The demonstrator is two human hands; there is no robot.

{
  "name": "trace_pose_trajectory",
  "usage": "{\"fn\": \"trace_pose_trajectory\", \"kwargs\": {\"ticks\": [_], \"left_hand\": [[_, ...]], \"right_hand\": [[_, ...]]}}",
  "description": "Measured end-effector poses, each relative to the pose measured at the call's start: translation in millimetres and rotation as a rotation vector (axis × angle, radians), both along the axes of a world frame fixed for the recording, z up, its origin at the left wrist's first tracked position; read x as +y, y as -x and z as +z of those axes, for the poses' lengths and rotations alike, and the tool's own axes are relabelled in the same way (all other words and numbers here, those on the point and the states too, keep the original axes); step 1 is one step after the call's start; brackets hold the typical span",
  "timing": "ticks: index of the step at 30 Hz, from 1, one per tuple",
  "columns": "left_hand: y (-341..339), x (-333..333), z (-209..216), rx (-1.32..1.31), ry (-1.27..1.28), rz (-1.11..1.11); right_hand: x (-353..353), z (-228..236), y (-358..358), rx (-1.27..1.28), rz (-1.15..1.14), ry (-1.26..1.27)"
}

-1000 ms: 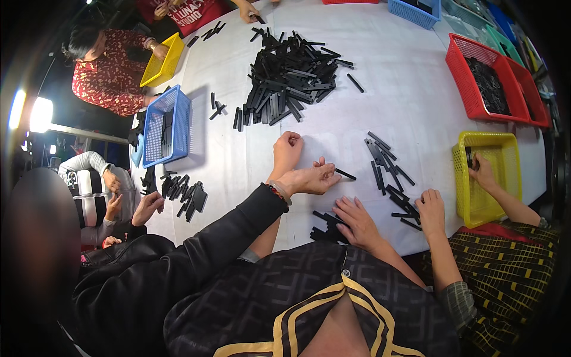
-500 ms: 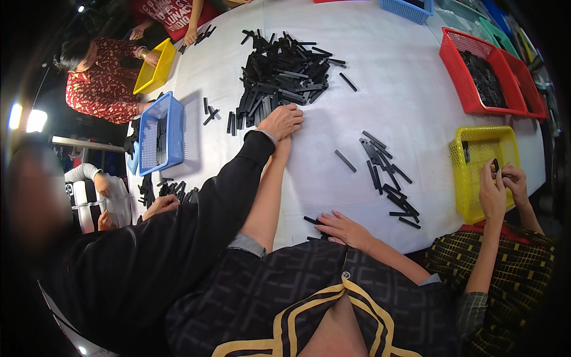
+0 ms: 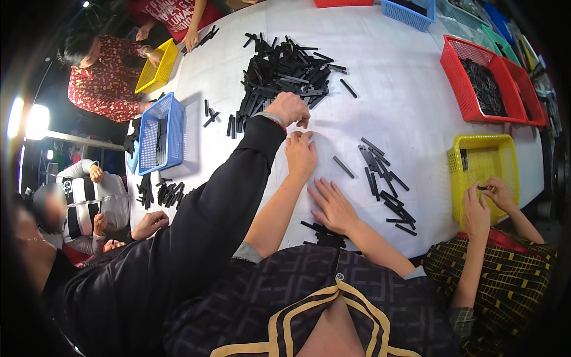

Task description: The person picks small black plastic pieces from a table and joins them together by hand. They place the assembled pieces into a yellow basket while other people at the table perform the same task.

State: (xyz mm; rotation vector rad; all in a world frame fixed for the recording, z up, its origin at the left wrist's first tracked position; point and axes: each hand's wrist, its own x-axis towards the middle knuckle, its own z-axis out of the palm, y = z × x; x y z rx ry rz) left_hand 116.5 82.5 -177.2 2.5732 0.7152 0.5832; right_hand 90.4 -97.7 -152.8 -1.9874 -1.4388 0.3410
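My left hand (image 3: 301, 157) reaches forward over the white table, fingers apart and slightly bent, with nothing visible in them. Just beyond it hangs the bent hand (image 3: 288, 110) of a black-sleeved co-worker, close to my fingertips. My right hand (image 3: 335, 207) is open, fingers spread above the table. Beside its wrist, near my body, lies a bunch of short black strips (image 3: 326, 236), partly hidden by my shirt. A single black strip (image 3: 343, 167) lies ahead of my right hand. Farther off stands a large heap of black strips (image 3: 285, 74).
Loose black strips (image 3: 380, 169) lie scattered to the right. There a neighbour's hands (image 3: 479, 205) hold a small dark piece over a yellow basket (image 3: 455, 172). Red baskets (image 3: 461, 77) stand at the far right, a blue basket (image 3: 175, 140) at the left. The black-sleeved arm (image 3: 220, 190) crosses my left side.
My left hand has come out from under the co-worker's hand, moving right. My right hand has shifted forward off the near strips, uncovering them, and its fingers have spread.
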Motion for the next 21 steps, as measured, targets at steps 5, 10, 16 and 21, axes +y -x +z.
{"fn": "trace_pose_trajectory", "kwargs": {"ticks": [5,10,16,21], "left_hand": [[-12.3,1.9,4.7,-0.082,0.123,-0.079],[-30.0,37.6,11.3,-0.043,0.005,-0.017],[-78.5,59.9,29.5,-0.025,-0.247,-0.139],[-104.2,71.3,17.2,0.148,-0.408,-0.154]], "right_hand": [[24.4,-21.4,-35.8,-0.132,-0.343,0.037],[10.7,-24.0,-63.7,-0.198,-0.645,0.131],[4.3,-20.6,-76.6,-0.182,-0.819,0.167],[2.5,-23.5,-74.9,-0.199,-0.816,0.135]]}}
